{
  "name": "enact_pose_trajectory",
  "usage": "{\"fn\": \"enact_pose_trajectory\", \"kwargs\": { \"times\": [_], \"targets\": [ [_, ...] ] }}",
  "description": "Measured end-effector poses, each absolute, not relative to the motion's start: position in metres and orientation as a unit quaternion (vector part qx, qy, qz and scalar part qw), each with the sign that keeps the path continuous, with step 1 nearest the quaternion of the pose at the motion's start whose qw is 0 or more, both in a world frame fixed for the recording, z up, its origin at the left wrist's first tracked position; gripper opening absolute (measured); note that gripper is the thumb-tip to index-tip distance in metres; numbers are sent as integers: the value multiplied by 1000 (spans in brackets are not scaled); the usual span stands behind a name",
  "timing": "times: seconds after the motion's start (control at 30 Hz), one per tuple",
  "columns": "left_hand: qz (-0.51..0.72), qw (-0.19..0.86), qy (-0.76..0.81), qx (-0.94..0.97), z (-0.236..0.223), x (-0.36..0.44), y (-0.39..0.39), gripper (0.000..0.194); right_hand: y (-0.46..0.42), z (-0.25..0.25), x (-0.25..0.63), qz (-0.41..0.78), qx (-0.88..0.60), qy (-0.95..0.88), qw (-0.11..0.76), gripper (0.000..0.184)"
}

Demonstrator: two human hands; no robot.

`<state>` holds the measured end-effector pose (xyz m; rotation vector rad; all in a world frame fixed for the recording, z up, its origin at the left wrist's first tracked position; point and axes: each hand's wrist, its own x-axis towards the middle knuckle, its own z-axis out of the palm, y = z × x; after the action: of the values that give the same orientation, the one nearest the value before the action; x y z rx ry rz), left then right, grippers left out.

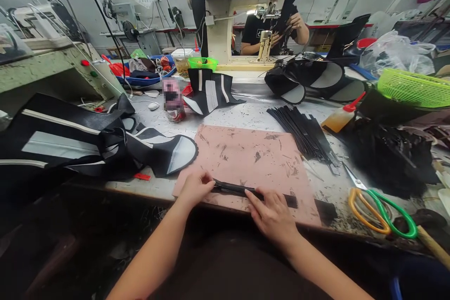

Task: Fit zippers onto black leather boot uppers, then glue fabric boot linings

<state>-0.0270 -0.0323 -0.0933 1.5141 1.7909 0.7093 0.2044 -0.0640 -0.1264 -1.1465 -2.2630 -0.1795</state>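
Observation:
A narrow black zipper (230,188) lies lengthwise along the near part of a pink mat (242,154). At its left end my left hand (197,187) is closed, with thumb and fingertips pinching the end. Farther right my right hand (272,213) bears on the same zipper, its fingers partly bent over the strip and a fingertip pressing on it. Beyond that hand the zipper's flat tape runs toward the mat's right side. Another dark strip (326,211) sticks out past the mat's right edge. A bundle of similar black strips (302,131) rests behind, at the right.
Black boot uppers (63,136) with white strips lie at left. Scissors (376,211) with orange and green handles and a glue bottle (339,117) are at right. A sewing machine (220,23) stands ahead; behind it a person (256,33) handles black material.

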Motion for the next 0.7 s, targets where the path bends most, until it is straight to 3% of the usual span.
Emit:
{"fn": "enact_pose_trajectory", "kwargs": {
  "times": [0.53,0.7],
  "targets": [
    [243,285,685,625,-82,-27,-49,9,-62,-126,206,-90,-443,-839,303,31],
    [260,265,691,620,-60,-51,8,11,-51,-131,222,-118,-335,-892,279,42]
  ]
}}
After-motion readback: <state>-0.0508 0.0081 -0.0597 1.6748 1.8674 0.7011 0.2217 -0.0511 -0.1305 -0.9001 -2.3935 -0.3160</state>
